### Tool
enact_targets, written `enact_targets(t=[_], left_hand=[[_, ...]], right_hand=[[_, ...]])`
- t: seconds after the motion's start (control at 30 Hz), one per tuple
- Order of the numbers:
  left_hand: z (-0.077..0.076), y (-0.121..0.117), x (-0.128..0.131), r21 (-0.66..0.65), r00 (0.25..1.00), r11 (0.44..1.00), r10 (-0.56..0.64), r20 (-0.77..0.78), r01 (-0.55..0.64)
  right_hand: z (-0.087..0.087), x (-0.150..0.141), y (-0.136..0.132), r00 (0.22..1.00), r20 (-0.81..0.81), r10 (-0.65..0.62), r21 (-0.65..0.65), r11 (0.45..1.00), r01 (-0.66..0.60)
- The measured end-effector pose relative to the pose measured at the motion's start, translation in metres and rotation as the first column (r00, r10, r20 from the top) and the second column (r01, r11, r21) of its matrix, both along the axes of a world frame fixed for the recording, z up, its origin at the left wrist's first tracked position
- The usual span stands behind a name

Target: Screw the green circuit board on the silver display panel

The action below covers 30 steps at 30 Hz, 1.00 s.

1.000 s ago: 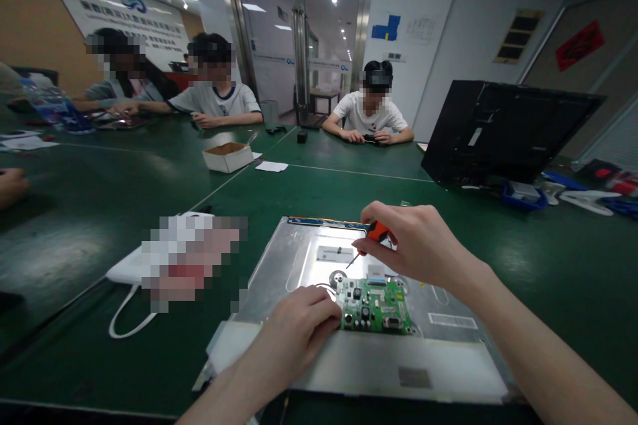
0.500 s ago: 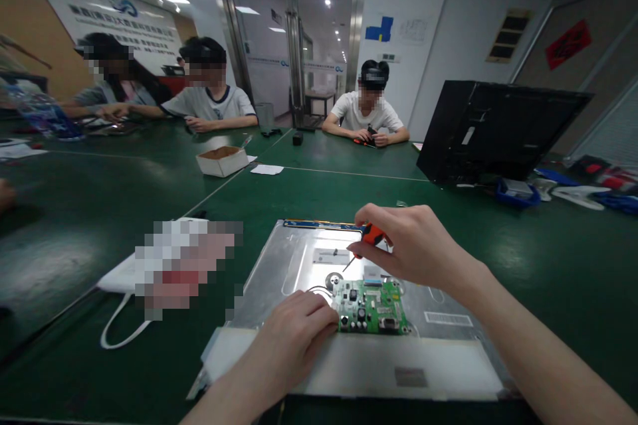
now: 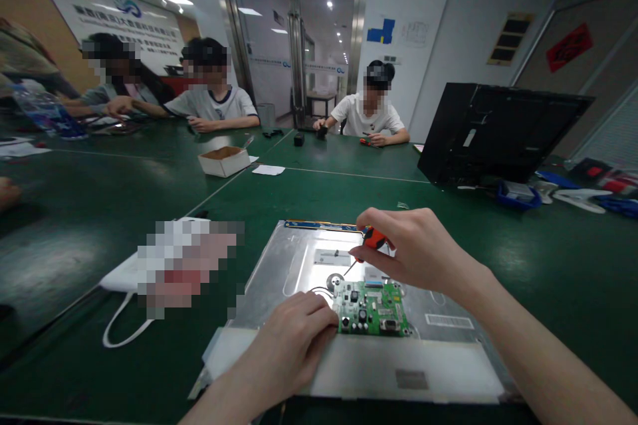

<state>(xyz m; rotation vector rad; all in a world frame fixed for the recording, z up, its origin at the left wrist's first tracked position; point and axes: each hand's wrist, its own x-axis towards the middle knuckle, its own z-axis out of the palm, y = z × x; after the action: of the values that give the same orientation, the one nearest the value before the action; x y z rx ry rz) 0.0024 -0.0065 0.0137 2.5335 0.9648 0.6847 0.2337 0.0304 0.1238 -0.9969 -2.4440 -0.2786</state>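
A screwdriver [image 3: 373, 239] with an orange and black handle is pinched in my right hand [image 3: 409, 242]. Its thin shaft points down and left, with the tip close to a round dark part [image 3: 335, 281] at the upper left corner of the green circuit board [image 3: 371, 309]. My left hand [image 3: 302, 329] is closed at the board's left edge, its fingertips partly hidden. The board lies on a silvery metal display panel [image 3: 448, 302], flat on the table. A translucent whitish strip [image 3: 363, 368] runs along the panel's near edge. Thin dark wires show beside my left fingers.
A white device with a strap [image 3: 117, 275], partly pixelated, lies left of the panel. Farther off are an open small box [image 3: 224, 163], white paper [image 3: 268, 170] and a black monitor [image 3: 498, 136]. A blue tray [image 3: 518, 196] sits beside the monitor. Several people sit around the green table [image 3: 319, 189].
My hands and the screwdriver stay almost in place. The person opposite has moved one hand left with a black object, while an orange item stays by the other hand.
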Motion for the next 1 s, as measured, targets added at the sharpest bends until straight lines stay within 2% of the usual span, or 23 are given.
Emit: enact_targets(t=[0.27,0.6,0.77,1.0], left_hand=[[0.0,0.0,-0.001,-0.02,1.0,1.0,0.016,-0.007,-0.016],[0.001,0.0,0.002,-0.029,0.999,0.999,0.036,-0.016,-0.037],[0.003,-0.002,0.002,-0.037,0.997,0.997,0.061,-0.054,-0.063],[0.0,-0.002,0.002,-0.035,0.998,0.998,0.057,-0.006,-0.057]], right_hand=[[0.003,-0.002,-0.005,0.996,-0.03,0.081,-0.048,0.995,-0.083],[0.008,-0.004,-0.015,0.988,-0.046,0.15,-0.207,0.966,-0.156],[0.004,-0.009,-0.018,0.982,-0.026,0.185,-0.21,0.96,-0.187],[0.002,-0.014,-0.02,0.981,0.018,0.196,-0.22,0.957,-0.187]])
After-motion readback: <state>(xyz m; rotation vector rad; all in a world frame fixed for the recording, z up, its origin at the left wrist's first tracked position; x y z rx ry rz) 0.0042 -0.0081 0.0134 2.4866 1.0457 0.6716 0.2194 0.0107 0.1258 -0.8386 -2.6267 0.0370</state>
